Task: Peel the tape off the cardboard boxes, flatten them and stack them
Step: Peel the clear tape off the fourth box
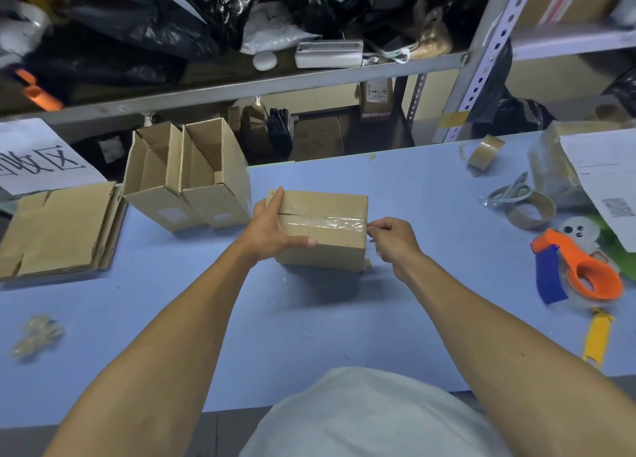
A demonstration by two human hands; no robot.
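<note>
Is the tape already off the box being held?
No, clear tape still runs along the box top seam, the right hand pinching its end.

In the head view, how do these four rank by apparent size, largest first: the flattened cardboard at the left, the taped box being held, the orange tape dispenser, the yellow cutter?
1. flattened cardboard
2. taped box
3. orange tape dispenser; it lies nearer the camera, so its rank below the box is less certain
4. yellow cutter
</note>
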